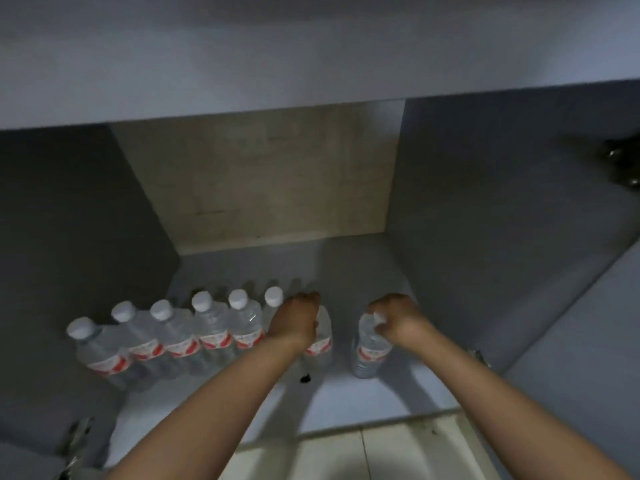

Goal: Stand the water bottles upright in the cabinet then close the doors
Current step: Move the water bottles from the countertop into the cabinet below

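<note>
While both hands work inside the open cabinet (485, 202), eight water bottles (211, 323) stand upright on its floor: clear plastic, white caps, red-and-white labels. Six sit in a touching row from the left wall; the seventh bottle (320, 344) is at the row's right end under the left hand (298, 320), whose fingers curl over its top, hiding the cap. The eighth bottle (370, 344) stands apart to the right; the right hand (394, 317) grips its neck, fingers clenched round the cap. Door hinges (623, 161) show at the right and lower left edges. A small dark hole (305, 377) marks the floor panel near the seventh bottle. Pale floor tiles (329, 455) lie below.
</note>
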`<state>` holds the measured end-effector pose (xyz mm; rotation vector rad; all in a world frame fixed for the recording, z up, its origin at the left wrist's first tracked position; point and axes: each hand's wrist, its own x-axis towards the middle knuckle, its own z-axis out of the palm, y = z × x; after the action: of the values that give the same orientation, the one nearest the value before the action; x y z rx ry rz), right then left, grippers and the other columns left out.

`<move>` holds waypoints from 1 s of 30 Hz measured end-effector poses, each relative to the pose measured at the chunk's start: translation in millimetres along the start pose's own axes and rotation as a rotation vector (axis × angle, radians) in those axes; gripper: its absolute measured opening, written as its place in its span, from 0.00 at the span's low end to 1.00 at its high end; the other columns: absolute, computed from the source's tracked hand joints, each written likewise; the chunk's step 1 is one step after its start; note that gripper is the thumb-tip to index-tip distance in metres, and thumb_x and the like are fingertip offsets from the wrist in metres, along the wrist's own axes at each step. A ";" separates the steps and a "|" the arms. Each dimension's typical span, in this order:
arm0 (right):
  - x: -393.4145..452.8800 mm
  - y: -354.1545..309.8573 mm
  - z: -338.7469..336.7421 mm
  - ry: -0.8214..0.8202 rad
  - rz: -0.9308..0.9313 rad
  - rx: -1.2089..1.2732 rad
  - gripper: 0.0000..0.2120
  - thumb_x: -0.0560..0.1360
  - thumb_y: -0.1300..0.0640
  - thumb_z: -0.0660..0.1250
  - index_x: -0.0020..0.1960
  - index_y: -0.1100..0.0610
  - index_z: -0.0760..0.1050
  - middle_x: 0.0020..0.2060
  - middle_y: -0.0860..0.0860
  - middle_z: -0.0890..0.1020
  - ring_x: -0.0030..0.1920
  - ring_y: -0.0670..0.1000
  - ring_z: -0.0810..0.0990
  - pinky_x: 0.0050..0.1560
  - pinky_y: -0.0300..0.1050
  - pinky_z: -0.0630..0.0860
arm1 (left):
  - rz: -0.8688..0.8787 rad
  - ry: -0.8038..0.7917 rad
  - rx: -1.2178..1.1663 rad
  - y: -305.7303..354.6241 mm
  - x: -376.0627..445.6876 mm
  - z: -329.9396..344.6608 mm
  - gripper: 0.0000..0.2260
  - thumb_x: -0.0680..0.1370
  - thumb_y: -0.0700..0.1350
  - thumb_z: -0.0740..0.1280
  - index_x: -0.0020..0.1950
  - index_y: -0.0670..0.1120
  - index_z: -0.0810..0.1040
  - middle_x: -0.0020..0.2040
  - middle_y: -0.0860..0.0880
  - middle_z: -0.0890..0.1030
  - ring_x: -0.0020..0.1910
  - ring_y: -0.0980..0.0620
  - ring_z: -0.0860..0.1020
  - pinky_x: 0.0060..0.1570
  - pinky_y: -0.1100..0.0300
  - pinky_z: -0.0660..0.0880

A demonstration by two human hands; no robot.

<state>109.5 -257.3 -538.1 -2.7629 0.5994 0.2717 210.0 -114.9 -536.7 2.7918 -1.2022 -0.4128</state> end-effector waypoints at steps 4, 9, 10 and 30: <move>21.6 -2.8 2.7 0.056 -0.042 -0.035 0.17 0.75 0.62 0.62 0.64 0.57 0.73 0.65 0.56 0.76 0.65 0.54 0.74 0.65 0.39 0.67 | 0.015 -0.035 0.084 1.0 23.6 8.7 0.19 0.78 0.37 0.61 0.69 0.40 0.65 0.66 0.39 0.72 0.65 0.42 0.72 0.64 0.54 0.69; 38.6 -4.6 1.3 0.096 -0.085 -0.007 0.15 0.73 0.62 0.63 0.59 0.61 0.75 0.60 0.59 0.79 0.61 0.56 0.76 0.59 0.42 0.69 | -0.025 0.000 0.125 -2.9 43.6 9.1 0.20 0.78 0.37 0.61 0.70 0.40 0.64 0.67 0.39 0.72 0.66 0.42 0.71 0.66 0.54 0.68; 40.8 -5.0 2.0 0.101 -0.089 0.003 0.15 0.74 0.62 0.63 0.60 0.61 0.74 0.61 0.59 0.78 0.62 0.56 0.75 0.60 0.43 0.69 | -0.033 0.007 0.126 -3.4 46.3 9.0 0.20 0.78 0.37 0.62 0.69 0.40 0.64 0.67 0.39 0.72 0.66 0.41 0.72 0.66 0.54 0.68; 74.8 -17.2 3.4 0.067 -0.186 -0.030 0.13 0.76 0.62 0.62 0.58 0.65 0.74 0.60 0.60 0.78 0.61 0.57 0.75 0.60 0.43 0.69 | -0.003 -0.048 0.140 -9.3 61.0 7.6 0.19 0.78 0.39 0.64 0.67 0.36 0.64 0.65 0.37 0.72 0.65 0.40 0.72 0.64 0.53 0.70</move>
<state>183.4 -269.2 -555.3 -2.8411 0.3526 0.1481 254.5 -152.2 -558.8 2.9168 -1.2854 -0.4128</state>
